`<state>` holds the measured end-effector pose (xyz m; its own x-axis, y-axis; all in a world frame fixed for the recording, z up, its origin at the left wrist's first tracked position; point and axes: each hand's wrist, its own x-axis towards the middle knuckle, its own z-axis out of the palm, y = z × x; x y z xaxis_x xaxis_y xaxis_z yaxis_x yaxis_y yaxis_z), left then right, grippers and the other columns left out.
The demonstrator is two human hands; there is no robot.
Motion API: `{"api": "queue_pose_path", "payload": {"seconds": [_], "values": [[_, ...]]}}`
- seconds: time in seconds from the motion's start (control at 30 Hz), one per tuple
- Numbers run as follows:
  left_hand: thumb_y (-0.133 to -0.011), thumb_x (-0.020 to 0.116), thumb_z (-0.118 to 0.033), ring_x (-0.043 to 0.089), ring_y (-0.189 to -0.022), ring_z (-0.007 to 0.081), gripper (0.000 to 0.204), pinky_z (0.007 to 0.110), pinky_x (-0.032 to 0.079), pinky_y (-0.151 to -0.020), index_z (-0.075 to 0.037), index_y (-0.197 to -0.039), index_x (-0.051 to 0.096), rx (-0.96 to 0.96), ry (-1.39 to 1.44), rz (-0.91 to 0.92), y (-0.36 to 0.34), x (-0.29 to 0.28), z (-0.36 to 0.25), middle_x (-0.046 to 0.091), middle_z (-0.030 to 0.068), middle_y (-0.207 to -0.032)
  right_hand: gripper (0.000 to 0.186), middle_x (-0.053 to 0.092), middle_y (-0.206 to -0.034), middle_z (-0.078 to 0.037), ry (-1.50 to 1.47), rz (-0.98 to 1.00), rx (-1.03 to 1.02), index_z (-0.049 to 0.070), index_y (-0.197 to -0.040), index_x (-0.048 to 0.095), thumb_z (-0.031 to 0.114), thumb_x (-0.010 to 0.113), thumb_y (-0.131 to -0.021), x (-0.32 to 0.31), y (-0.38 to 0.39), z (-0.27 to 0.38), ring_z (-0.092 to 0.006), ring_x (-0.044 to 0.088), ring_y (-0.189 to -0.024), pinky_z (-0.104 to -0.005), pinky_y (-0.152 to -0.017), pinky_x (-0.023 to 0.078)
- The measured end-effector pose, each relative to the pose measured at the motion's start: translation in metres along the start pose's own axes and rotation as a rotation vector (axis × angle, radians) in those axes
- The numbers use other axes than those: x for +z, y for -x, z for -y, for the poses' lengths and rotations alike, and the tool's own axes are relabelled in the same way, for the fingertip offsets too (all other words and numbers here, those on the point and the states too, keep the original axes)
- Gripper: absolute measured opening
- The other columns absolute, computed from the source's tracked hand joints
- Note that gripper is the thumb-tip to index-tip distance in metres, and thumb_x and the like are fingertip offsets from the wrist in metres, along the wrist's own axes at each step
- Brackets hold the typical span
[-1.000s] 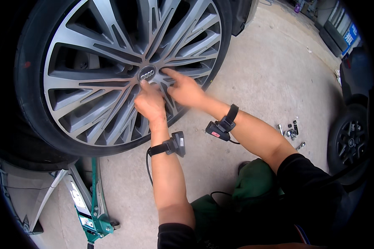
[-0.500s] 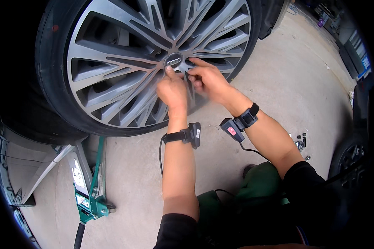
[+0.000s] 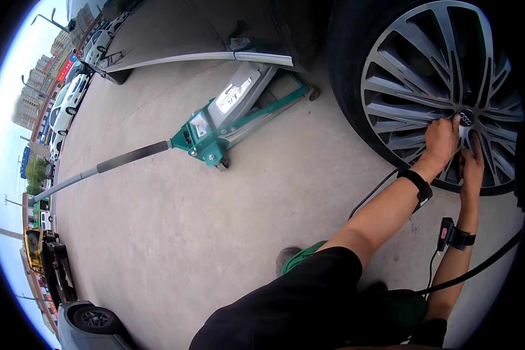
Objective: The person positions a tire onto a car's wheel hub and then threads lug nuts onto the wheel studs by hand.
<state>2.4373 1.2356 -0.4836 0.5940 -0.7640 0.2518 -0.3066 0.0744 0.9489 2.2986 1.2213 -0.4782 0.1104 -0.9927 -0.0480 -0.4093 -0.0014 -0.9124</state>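
A car wheel (image 3: 411, 44) with many-spoked silver rim and black tyre fills the right of the view. My left hand (image 3: 441, 140) is curled at the dark centre cap (image 3: 466, 116), thumb raised against it; whether it holds anything is hidden. My right hand (image 3: 471, 162) is just below and right, its index finger stretched up to the hub below the cap, other fingers bent apart from it. Both wrists carry black strapped devices (image 3: 454, 234) with cables.
A green floor jack (image 3: 204, 140) with a long handle (image 3: 131, 154) stands under the dark car body (image 3: 198, 29). At far left are parked white cars (image 3: 70, 102), a yellow machine (image 3: 36, 251) and a grey vehicle (image 3: 90, 321). A black hose or cable (image 3: 484, 265) crosses at lower right.
The view has swung left, so the wheel now sits at the right and the jack and street show. My hands remain at the hub, both seen more from the side.
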Motion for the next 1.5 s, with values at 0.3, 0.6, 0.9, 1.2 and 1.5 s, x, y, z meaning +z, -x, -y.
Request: {"api": "queue_pose_path", "payload": {"seconds": [0.3, 0.6, 0.9, 1.2, 1.5], "values": [[-0.101, 0.058, -0.030, 0.066, -0.074, 0.0489, 0.047, 0.052, 0.055, -0.067, 0.006, -0.072, 0.070, 0.020, -0.021, -0.052, 0.002, 0.005, 0.006, 0.066, 0.0301, -0.074, 0.050, 0.055, -0.081, -0.005, -1.200, 0.421, 0.131, 0.014, -0.153, 0.043, 0.012, 0.047, -0.103, -0.009, -0.008, -0.023, -0.0133, 0.049, -0.063, -0.0267, -0.058, 0.041], [-0.101, 0.057, -0.032, 0.066, -0.075, 0.0499, 0.050, 0.053, 0.055, -0.069, 0.008, -0.073, 0.071, -0.007, -0.039, -0.052, 0.001, 0.008, 0.007, 0.065, 0.0317, -0.072, 0.055, 0.053, -0.079, -0.005, 0.666, -0.202, -0.352, 0.018, -0.156, 0.038, 0.014, 0.047, -0.102, 0.005, -0.006, -0.028, -0.0140, 0.049, -0.061, -0.0278, -0.058, 0.041], [-0.101, 0.058, -0.032, 0.066, -0.072, 0.0493, 0.050, 0.053, 0.054, -0.065, 0.007, -0.071, 0.069, 0.015, -0.003, -0.062, 0.003, 0.005, 0.007, 0.066, 0.0309, -0.072, 0.053, 0.054, -0.081, -0.001, -0.774, 0.359, 0.161, 0.013, -0.156, 0.038, 0.015, 0.045, -0.104, -0.020, -0.003, -0.002, -0.0118, 0.049, -0.062, -0.0275, -0.058, 0.041], [-0.101, 0.056, -0.032, 0.067, -0.072, 0.0492, 0.051, 0.052, 0.055, -0.066, 0.007, -0.071, 0.070, -0.002, 0.008, -0.022, 0.002, 0.002, 0.007, 0.066, 0.0300, -0.072, 0.061, 0.066, -0.103, -0.006, 0.282, -0.074, -0.277, 0.012, -0.158, 0.032, 0.017, 0.051, -0.100, -0.005, -0.019, -0.038, -0.0186, 0.061, -0.074, -0.0344, -0.065, 0.049], [-0.101, 0.056, -0.031, 0.066, -0.072, 0.0495, 0.050, 0.052, 0.055, -0.067, 0.006, -0.071, 0.071, 0.009, -0.039, -0.024, 0.002, 0.000, 0.005, 0.065, 0.0309, -0.072, 0.062, 0.070, -0.095, -0.008, 0.955, -0.233, -0.319, 0.013, -0.158, 0.034, 0.021, 0.052, -0.099, 0.012, 0.003, -0.007, -0.0209, 0.062, -0.069, -0.0386, -0.065, 0.051]]}}
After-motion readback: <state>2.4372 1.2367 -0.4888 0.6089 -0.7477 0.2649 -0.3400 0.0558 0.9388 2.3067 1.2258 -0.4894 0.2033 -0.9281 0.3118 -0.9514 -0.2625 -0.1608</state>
